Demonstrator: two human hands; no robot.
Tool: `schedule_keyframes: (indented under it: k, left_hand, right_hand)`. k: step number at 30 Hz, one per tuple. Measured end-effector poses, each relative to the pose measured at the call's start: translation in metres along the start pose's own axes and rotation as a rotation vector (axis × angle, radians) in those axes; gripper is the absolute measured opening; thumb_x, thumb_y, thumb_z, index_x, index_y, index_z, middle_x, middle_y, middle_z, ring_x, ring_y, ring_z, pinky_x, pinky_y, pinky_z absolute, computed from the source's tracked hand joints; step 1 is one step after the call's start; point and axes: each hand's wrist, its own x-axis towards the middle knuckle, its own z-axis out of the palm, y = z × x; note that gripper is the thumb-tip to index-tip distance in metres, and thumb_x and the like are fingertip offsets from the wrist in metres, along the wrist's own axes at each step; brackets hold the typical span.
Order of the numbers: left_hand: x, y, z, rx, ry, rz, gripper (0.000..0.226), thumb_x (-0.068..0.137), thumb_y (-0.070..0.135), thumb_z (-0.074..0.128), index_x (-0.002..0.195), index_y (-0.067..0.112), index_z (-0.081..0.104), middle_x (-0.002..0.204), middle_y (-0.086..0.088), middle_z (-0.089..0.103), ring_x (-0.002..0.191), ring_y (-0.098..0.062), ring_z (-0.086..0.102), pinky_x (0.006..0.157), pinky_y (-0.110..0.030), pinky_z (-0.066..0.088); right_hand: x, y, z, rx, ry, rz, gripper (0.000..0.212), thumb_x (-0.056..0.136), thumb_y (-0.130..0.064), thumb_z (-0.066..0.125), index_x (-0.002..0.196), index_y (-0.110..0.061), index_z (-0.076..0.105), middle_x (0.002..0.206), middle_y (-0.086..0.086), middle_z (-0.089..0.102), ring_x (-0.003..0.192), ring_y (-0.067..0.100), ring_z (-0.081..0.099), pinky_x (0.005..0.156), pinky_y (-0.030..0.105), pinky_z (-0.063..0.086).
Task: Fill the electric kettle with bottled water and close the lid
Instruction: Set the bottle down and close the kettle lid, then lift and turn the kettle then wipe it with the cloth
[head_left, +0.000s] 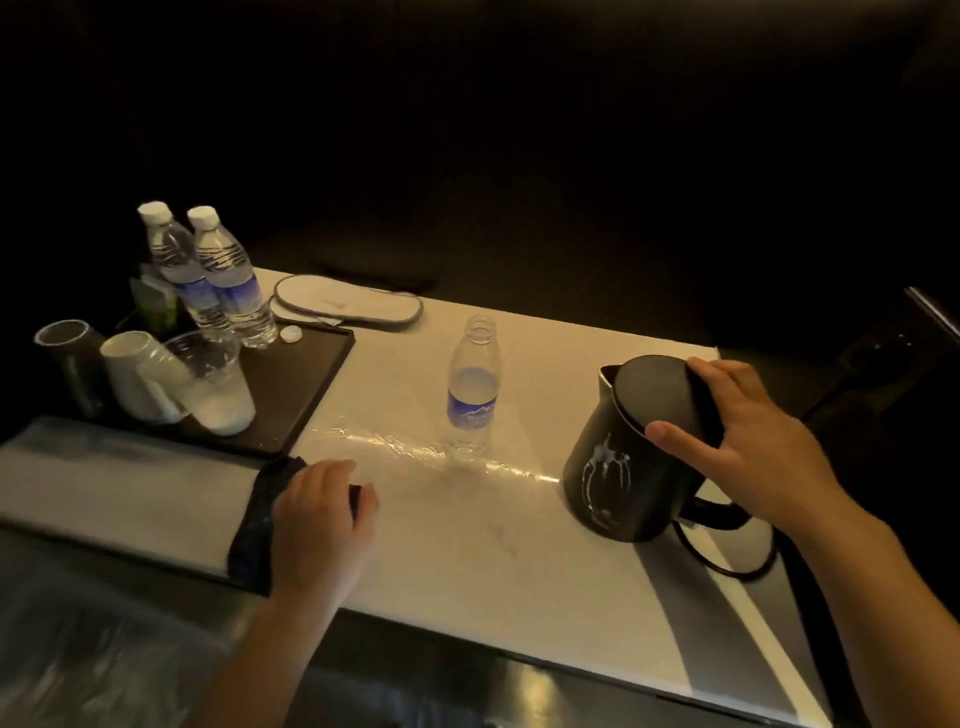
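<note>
Both hands work at once: right hand (748, 447) spreads wide over the kettle (628, 467) lid (657, 392), pressing it closed, while left hand (317, 514) holds a dark cloth (260, 519) flat on the worktop (467, 545).

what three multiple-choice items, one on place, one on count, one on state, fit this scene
1. Where does the loose white bottle cap lie?
A in a cup
B on the dark square tray
C on the black electric kettle

2. How many clear plastic water bottles are capped?
A two
B one
C three

3. What does the right hand rest on?
A the open bottle
B the dark cloth
C the kettle's lid

Key: B, the cap sits at the tray's far edge; A, two capped bottles stand on the tray; C, its fingers lie over the lid.
</note>
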Motion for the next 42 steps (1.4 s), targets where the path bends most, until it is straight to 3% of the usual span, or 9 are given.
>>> schedule_keyframes:
  k: [7,13,16,21,23,25,30,39,42]
  left_hand:
    - [-0.004,-0.039,0.014,0.3,-0.251,-0.107,0.059,0.096,0.064,0.029,0.152,0.046,0.027,0.169,-0.003,0.02,0.156,-0.032,0.011,0.121,-0.056,0.009]
    - [-0.019,-0.029,0.021,0.118,-0.084,-0.138,0.033,0.096,0.027,0.057,0.127,0.019,0.067,0.131,-0.007,0.068,0.124,-0.031,0.058,0.097,-0.055,0.047]
    - [-0.031,0.011,0.015,-0.269,-0.038,-0.293,0.022,0.099,0.022,0.055,0.111,0.014,0.071,0.104,-0.009,0.075,0.101,-0.029,0.067,0.084,-0.043,0.052]
    - [-0.022,0.131,-0.006,-1.332,-0.09,-0.731,0.024,0.103,0.033,0.049,0.106,0.023,0.07,0.105,-0.019,0.071,0.093,-0.033,0.07,0.065,-0.04,0.057]
    - [-0.015,0.182,-0.008,-1.544,-0.129,-0.738,0.026,0.102,0.042,0.047,0.113,0.035,0.069,0.111,-0.013,0.072,0.099,-0.035,0.069,0.065,-0.045,0.059]
    - [-0.012,0.224,-0.005,-1.681,-0.171,-0.602,0.03,0.099,0.048,0.043,0.121,0.051,0.063,0.121,0.006,0.072,0.116,-0.026,0.065,0.087,-0.05,0.059]
    - [-0.011,0.274,0.046,-1.131,-0.061,-0.047,0.046,0.099,0.065,0.018,0.145,0.067,0.02,0.161,0.024,0.028,0.149,-0.004,0.027,0.12,-0.051,0.031]
    - [0.007,0.24,0.106,-1.398,-0.259,-0.439,0.04,0.103,0.043,0.035,0.133,0.031,0.058,0.13,0.004,0.065,0.125,-0.015,0.058,0.105,-0.036,0.05]
    - [0.01,0.251,0.093,-1.424,-0.337,-0.665,0.044,0.091,0.06,0.038,0.128,0.042,0.056,0.136,0.003,0.061,0.128,-0.018,0.055,0.11,-0.044,0.046]
  right_hand:
    - [-0.002,-0.005,0.003,-0.011,0.03,0.018,0.102,0.071,-0.086,0.037,0.151,-0.024,0.028,0.151,-0.002,0.03,0.115,0.031,0.057,0.083,0.043,0.052]
    - [-0.005,-0.007,0.005,-0.006,0.056,0.031,0.102,0.073,-0.09,0.035,0.15,-0.023,0.03,0.148,-0.003,0.032,0.111,0.028,0.058,0.078,0.041,0.053]
    - [-0.006,-0.007,0.009,-0.01,0.085,0.055,0.101,0.072,-0.092,0.033,0.148,-0.025,0.031,0.146,-0.003,0.034,0.112,0.028,0.058,0.077,0.043,0.056]
    - [-0.009,-0.014,0.012,-0.036,0.1,0.107,0.105,0.072,-0.093,0.028,0.149,-0.022,0.029,0.146,-0.002,0.031,0.111,0.03,0.059,0.075,0.043,0.057]
    - [-0.011,-0.016,0.011,-0.043,0.1,0.119,0.107,0.072,-0.093,0.025,0.15,-0.021,0.028,0.148,0.0,0.03,0.111,0.031,0.059,0.075,0.043,0.058]
    - [-0.013,-0.018,0.01,-0.048,0.098,0.114,0.105,0.074,-0.091,0.023,0.151,-0.02,0.027,0.149,0.001,0.03,0.111,0.03,0.059,0.075,0.042,0.057]
    - [-0.011,-0.016,0.01,-0.044,0.092,0.112,0.095,0.082,-0.084,0.015,0.153,-0.022,0.023,0.152,0.001,0.028,0.116,0.029,0.059,0.084,0.045,0.056]
    - [-0.009,-0.013,0.011,0.011,0.109,0.108,0.085,0.086,-0.075,0.019,0.151,-0.021,0.03,0.147,-0.004,0.03,0.111,0.026,0.059,0.083,0.043,0.056]
    - [-0.008,-0.008,0.013,0.048,0.136,0.095,0.07,0.093,-0.064,0.024,0.149,-0.022,0.034,0.146,-0.003,0.034,0.104,0.023,0.061,0.077,0.04,0.057]
